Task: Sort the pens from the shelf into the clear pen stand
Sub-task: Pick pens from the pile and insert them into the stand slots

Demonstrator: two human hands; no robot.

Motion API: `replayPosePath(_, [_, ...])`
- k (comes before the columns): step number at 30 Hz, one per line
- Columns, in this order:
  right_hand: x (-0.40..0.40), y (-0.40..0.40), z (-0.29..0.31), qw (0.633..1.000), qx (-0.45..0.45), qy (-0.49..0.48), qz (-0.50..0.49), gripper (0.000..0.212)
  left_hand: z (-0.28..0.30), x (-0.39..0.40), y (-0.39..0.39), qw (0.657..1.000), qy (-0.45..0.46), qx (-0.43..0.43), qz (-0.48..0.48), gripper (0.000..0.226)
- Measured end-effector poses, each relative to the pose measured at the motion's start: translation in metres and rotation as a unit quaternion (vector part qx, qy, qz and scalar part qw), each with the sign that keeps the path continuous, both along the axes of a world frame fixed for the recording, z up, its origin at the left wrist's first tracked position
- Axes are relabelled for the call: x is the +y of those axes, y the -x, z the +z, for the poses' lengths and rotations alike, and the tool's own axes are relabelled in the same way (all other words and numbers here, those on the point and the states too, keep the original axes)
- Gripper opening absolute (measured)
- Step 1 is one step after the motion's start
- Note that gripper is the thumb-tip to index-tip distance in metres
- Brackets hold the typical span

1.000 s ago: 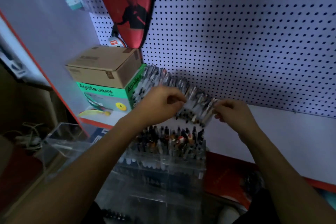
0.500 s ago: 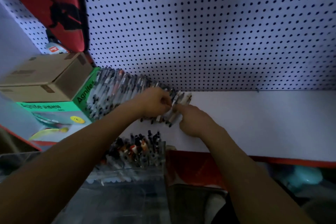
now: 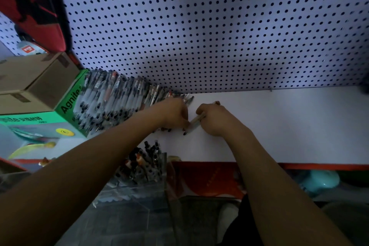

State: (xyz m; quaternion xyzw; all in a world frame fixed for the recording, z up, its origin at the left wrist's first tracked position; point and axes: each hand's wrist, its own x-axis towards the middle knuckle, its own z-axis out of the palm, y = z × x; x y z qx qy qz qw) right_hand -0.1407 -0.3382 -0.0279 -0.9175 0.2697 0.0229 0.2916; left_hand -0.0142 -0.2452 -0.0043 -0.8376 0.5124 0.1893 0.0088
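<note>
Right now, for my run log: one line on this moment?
phase: picking | right hand: grips pen | left hand: on pen row | clear pen stand: partly filled

Ahead of you a pale pegboard wall [image 3: 219,26], dotted with dark holes, rises behind a white shelf [image 3: 279,126] edged in red. At your left a brown carton [image 3: 34,78] sits on a green box [image 3: 40,124]. A red bag [image 3: 30,6] hangs above. The light is dim.

Shelf [image 3: 279,126] bare rightward; pens [image 3: 111,102], green box [image 3: 67,102] block left.
</note>
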Motion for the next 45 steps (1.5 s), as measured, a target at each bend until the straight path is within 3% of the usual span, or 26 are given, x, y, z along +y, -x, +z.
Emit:
replayPosePath(9, [0.002, 0.004, 0.0, 1.0, -0.006, 0.002, -0.011, 0.027, -0.007, -0.001, -0.001, 1.0, -0.006, -0.011, 0.009, 0.023])
replayPosePath(14, [0.005, 0.003, 0.003, 1.0, 0.022, 0.014, -0.005, 0.032, -0.003, -0.005, 0.011, 0.988, -0.02, -0.142, -0.063, 0.029])
replayPosePath(17, [0.008, 0.0, 0.002, 0.999, 0.045, 0.02, -0.008, 0.029, -0.002, -0.01, 0.014, 0.982, -0.039, -0.166, -0.081, 0.025])
replayPosePath(20, [0.005, -0.002, -0.002, 0.998, 0.041, 0.03, -0.041, 0.021, 0.004, -0.015, 0.013, 0.989, -0.032, -0.135, -0.042, 0.028])
replayPosePath(24, [0.005, 0.001, -0.008, 0.991, 0.022, 0.09, -0.093, 0.026, 0.024, -0.006, 0.002, 0.99, 0.102, 0.028, 0.088, 0.027])
replayPosePath(26, [0.01, 0.001, -0.01, 0.988, 0.019, 0.121, -0.096, 0.026, 0.034, 0.005, 0.001, 0.963, 0.177, 0.134, 0.155, 0.026])
replayPosePath(29, [0.02, -0.003, -0.009, 0.99, -0.007, 0.112, -0.089, 0.016, 0.043, 0.023, 0.007, 0.905, 0.219, 0.276, 0.236, 0.021])
replayPosePath(31, [0.022, -0.007, -0.009, 0.992, -0.031, 0.068, -0.105, 0.019, 0.046, 0.036, 0.012, 0.874, 0.227, 0.333, 0.273, 0.022])
replayPosePath(32, [0.022, -0.008, -0.008, 0.991, -0.049, 0.032, -0.123, 0.005, 0.048, 0.043, 0.015, 0.86, 0.232, 0.354, 0.284, 0.022])
replayPosePath(34, [0.019, -0.012, -0.005, 0.98, -0.093, -0.06, -0.165, 0.025, 0.054, 0.06, 0.023, 0.828, 0.264, 0.394, 0.3, 0.017])
replayPosePath(36, [0.021, -0.012, 0.008, 0.947, -0.149, -0.216, -0.187, 0.027, 0.063, 0.081, 0.029, 0.798, 0.309, 0.419, 0.303, 0.014])
replayPosePath(39, [0.039, -0.009, 0.032, 0.854, -0.231, -0.445, -0.136, 0.006, 0.074, 0.117, 0.035, 0.754, 0.37, 0.451, 0.302, 0.013])
replayPosePath(40, [0.047, -0.009, 0.038, 0.828, -0.246, -0.492, -0.113, 0.009, 0.076, 0.129, 0.036, 0.736, 0.389, 0.46, 0.309, 0.012])
replayPosePath(43, [0.074, -0.011, 0.053, 0.777, -0.261, -0.567, -0.08, 0.017, 0.076, 0.159, 0.039, 0.677, 0.445, 0.476, 0.342, 0.012])
replayPosePath(45, [0.096, -0.013, 0.065, 0.796, -0.258, -0.543, -0.073, 0.007, 0.074, 0.179, 0.043, 0.641, 0.474, 0.491, 0.351, 0.014])
